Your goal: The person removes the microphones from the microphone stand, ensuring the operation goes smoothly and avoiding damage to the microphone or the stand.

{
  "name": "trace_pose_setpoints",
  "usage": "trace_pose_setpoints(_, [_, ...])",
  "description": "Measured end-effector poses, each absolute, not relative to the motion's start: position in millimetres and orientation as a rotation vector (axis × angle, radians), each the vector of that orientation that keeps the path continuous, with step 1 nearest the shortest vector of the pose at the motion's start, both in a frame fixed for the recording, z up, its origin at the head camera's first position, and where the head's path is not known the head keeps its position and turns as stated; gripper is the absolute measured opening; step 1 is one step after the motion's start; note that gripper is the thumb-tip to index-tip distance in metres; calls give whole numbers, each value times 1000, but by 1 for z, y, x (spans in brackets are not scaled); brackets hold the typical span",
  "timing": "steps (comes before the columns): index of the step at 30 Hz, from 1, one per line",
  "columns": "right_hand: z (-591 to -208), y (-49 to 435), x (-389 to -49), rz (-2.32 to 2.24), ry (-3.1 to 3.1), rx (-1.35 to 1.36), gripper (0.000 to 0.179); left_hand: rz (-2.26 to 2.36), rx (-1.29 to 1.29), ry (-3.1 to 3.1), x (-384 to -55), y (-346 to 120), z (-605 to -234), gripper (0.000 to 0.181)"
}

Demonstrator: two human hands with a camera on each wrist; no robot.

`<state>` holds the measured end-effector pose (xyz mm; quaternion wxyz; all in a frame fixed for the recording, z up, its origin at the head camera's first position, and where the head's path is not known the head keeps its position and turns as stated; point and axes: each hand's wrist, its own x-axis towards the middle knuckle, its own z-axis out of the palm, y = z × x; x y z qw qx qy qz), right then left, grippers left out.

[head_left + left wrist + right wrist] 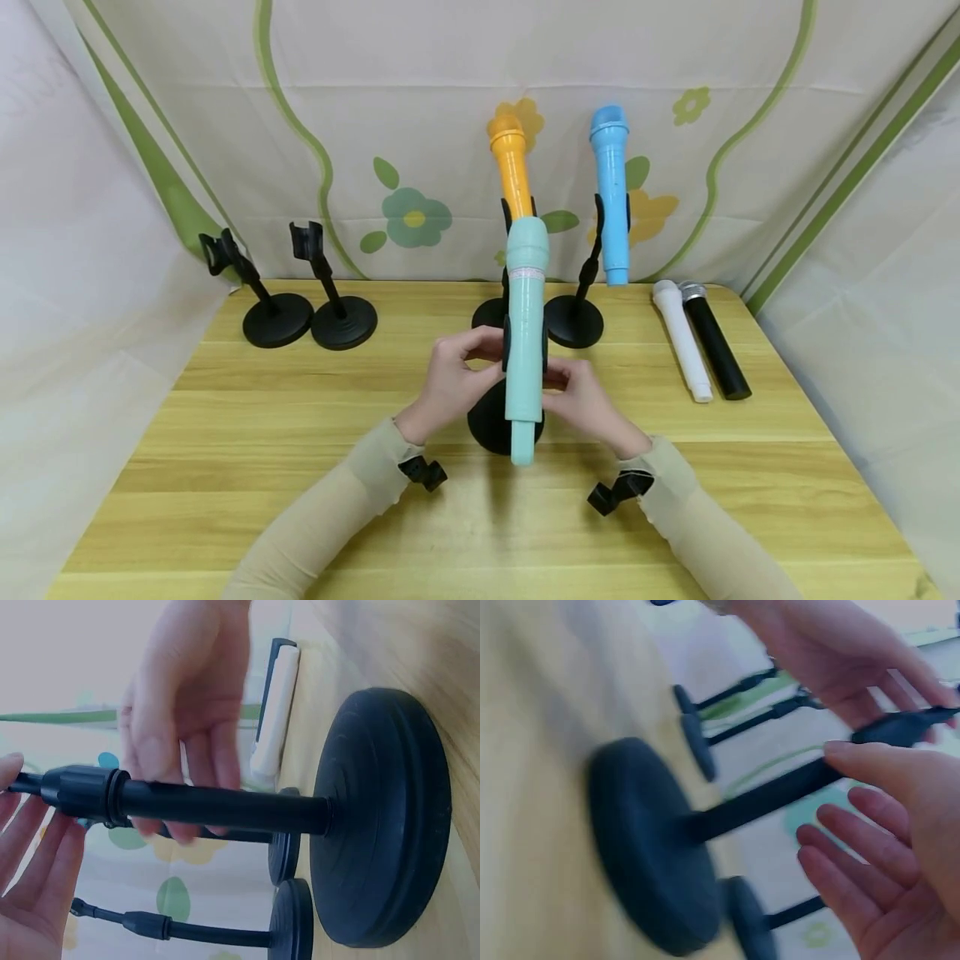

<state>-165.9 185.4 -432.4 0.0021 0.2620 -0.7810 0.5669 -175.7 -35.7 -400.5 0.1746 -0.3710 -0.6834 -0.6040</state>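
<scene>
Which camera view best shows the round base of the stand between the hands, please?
The left wrist view, where the base appears large, whole and fairly sharp. The head view shows it partly hidden behind the mint-green microphone; the right wrist view shows it blurred.

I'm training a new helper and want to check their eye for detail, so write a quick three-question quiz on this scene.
1. How many black stands hold no microphone?
2. True or false: the white microphone lies on the table.
3. The left hand and right hand are both at which microphone's stand? A) orange B) mint-green C) blue

Key: 1. Two. 2. True. 3. B, the mint-green microphone.
</scene>
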Motion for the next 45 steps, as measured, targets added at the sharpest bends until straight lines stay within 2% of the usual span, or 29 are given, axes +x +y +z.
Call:
trace_pose_setpoints(7, [-391,206,-163,1784,-2393,722,40,-1769,-1091,-2020,-178,-41,-408,29])
trace_pose_setpoints(19, [-329,214,-155,1777,-2280,688,36,-1800,-1078,-2140,-176,-42,-413,29])
trace_pose_setpoints(35, [-315,179,-161,1863,-2424,702,41,-1797,-1082,-2133,-177,-41,-416,26])
trace_pose_setpoints(45, [-311,172,-164,2017,-2402,561,44,-1772,-1064,-2141,-181,-36,-417,25])
